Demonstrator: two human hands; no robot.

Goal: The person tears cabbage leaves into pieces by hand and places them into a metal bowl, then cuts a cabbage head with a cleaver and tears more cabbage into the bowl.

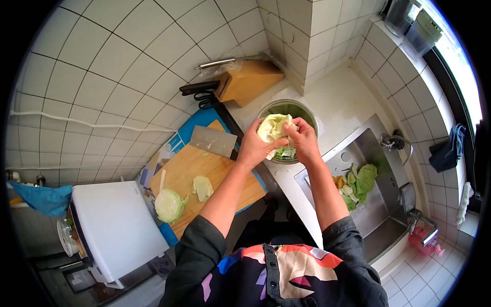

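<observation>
Both hands grip a pale piece of cabbage (272, 127) over a round metal pot (313, 113) on the counter. My left hand (253, 145) is closed on its left side, and my right hand (305, 141) pinches its right edge. Below the hands, torn green leaves (284, 153) show inside the pot. On the wooden cutting board (225, 176) to the left lie a cut cabbage half (170, 205) and a loose cabbage leaf (203, 188). A cleaver (213, 141) rests flat at the board's upper edge.
The steel sink (381, 204) on the right holds green outer leaves (361, 182). A faucet (399, 141) rises at its far edge. Behind the board stands a wooden knife block (250, 82) with black-handled scissors. A white appliance (116, 225) sits at left, and a pink bottle (423, 240) at right.
</observation>
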